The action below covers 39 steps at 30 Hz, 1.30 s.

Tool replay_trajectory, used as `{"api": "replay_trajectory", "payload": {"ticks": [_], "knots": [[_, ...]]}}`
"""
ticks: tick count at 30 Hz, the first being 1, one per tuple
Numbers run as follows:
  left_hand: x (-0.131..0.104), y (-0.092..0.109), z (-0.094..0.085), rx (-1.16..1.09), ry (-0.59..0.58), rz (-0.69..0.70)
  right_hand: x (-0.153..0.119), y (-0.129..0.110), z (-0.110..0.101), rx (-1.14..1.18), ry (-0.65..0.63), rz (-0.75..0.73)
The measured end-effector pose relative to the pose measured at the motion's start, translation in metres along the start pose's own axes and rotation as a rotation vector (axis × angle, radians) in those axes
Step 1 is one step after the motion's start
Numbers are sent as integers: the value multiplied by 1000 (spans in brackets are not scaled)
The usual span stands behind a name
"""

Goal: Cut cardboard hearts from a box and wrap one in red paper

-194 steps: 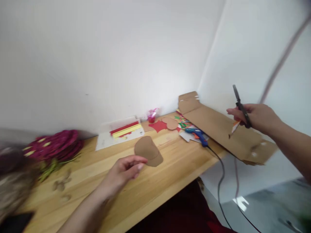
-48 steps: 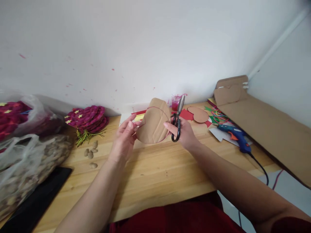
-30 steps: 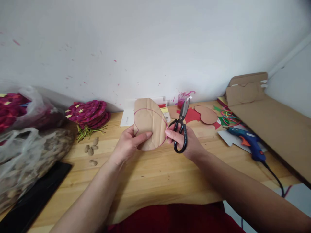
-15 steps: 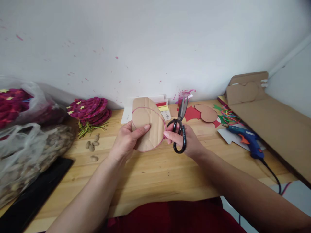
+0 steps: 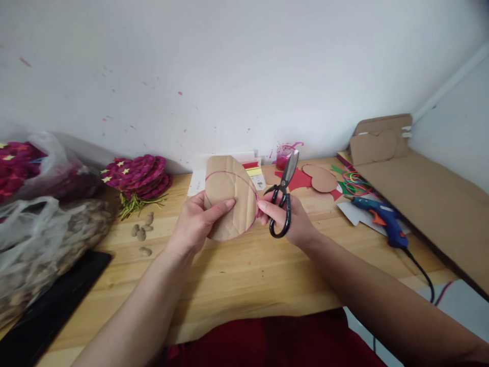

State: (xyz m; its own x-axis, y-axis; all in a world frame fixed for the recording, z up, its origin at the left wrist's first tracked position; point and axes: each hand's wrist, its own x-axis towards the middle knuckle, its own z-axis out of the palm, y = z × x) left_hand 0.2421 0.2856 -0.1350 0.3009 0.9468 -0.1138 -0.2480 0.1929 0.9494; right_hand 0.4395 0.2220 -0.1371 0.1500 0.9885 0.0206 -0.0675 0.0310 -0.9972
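Head view: the card (image 5: 234,189) is held up above the desk (image 5: 237,285) between both hands, one face to the camera and a pink line (image 5: 232,174) curving across it. At its left side, the left hand (image 5: 196,219) grips it, thumb pressed flat on the face and the other fingers hidden behind. At its right edge, the right hand (image 5: 292,219) pinches the rim between thumb and finger, while the scissors (image 5: 283,184) hang on that same hand, just right of the card, blades pointing up and away; whether the tips are slightly parted is hard to say at this size. For a sound hold, the left thumb is best pressed well inside the line, with light pressure so the creased board does not bend further. The tips should point clear of the left fingers whenever the card is turned, and turning the card rather than the wrist would suit its curve. Right of the card lie a cutout (image 5: 323,179) and, farther off, a glue gun (image 5: 391,227); well left of it sits a pink stack (image 5: 143,176).
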Motion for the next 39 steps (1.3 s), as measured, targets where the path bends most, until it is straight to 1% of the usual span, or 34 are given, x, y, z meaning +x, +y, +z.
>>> {"api": "replay_trajectory", "payload": {"ticks": [2,5,8,11,14,17,21,28,35,39], "knots": [[0,3,-1,-22,42,40,1,0,-2,-21,-45,63],[0,7,-1,-53,97,86,0,0,-4,-124,-147,187],[0,9,-1,-83,131,109,-3,3,-3,-234,-186,231],[-1,10,-1,-100,142,102,-6,6,-3,-293,-171,178],[-1,9,0,-94,133,86,-6,9,-3,-275,-203,114],[-1,7,1,-84,118,77,-6,9,-3,-285,-240,109],[-2,6,2,-76,100,80,-8,8,-2,-328,-249,81],[-4,4,4,-68,74,65,-8,8,-2,-359,-261,82],[-5,6,7,-71,75,41,-6,11,-4,-381,-259,73],[-4,5,6,-104,101,58,-6,9,-4,-339,-245,97]]}}
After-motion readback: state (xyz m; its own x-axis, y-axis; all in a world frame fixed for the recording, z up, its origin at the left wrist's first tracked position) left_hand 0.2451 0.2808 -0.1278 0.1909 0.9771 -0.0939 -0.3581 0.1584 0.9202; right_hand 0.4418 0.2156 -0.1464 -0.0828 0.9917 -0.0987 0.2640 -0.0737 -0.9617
